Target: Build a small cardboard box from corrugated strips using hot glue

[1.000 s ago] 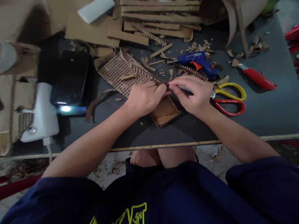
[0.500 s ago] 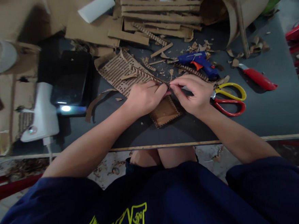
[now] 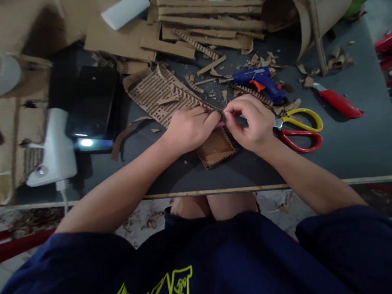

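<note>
My left hand [image 3: 194,127] is closed on a corrugated cardboard strip [image 3: 209,105], gripping it near its right end. Against that same end, my right hand [image 3: 249,121] pinches with thumb and forefinger; the bit between the fingertips is mostly hidden. A partly peeled cardboard sheet [image 3: 155,89] with ridges showing lies behind my left hand. Below the hands rests a small cardboard square [image 3: 216,149] with a ridged edging, its upper part covered by my left hand. Scissors [image 3: 302,128] with one yellow and one red handle lie just right of my right hand.
Beyond the hands lie a blue glue gun [image 3: 261,82] and a red-handled knife [image 3: 338,101]. Cardboard strips [image 3: 210,20] are stacked at the back, near a cardboard tube [image 3: 324,12]. On the left are a black box [image 3: 92,105], a white device [image 3: 55,148] and a tape roll [image 3: 1,71].
My right hand has shifted slightly left and its fingers have curled a little more at the strip's end. My left hand stays almost in place.
</note>
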### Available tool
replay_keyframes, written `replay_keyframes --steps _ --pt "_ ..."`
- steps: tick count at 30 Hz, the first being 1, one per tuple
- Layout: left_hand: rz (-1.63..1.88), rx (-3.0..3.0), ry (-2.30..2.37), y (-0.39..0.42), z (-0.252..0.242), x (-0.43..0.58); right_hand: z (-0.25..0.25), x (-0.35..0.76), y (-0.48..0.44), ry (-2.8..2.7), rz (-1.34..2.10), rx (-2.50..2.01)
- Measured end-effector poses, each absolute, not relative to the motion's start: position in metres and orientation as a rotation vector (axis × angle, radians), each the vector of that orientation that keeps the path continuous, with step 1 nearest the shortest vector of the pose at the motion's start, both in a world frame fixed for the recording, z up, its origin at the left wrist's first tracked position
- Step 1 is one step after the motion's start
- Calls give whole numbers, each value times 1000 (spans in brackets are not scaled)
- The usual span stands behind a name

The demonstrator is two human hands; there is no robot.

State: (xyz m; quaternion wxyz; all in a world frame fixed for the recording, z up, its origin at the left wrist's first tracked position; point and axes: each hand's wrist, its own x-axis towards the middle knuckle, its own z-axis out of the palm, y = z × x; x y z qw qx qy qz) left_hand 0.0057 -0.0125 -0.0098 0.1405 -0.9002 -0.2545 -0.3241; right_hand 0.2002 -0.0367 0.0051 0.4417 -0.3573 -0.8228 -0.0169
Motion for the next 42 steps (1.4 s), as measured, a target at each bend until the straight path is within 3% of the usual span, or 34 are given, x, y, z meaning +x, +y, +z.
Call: replay_keyframes --steps 15,21,36,42 --pt "-912 -2697 -830 -13 -11 5 5 200 -37 -2022 -76 -895" --pt "-921 -2725 -867 -14 -10 5 5 201 -40 -2047 -37 -1088" --pt "-935 -2547 -800 -15 -7 7 8 205 -32 -2057 -188 -991" --pt "-964 -2537 -735 -9 -7 2 -3 207 -27 -2132 -23 -861"
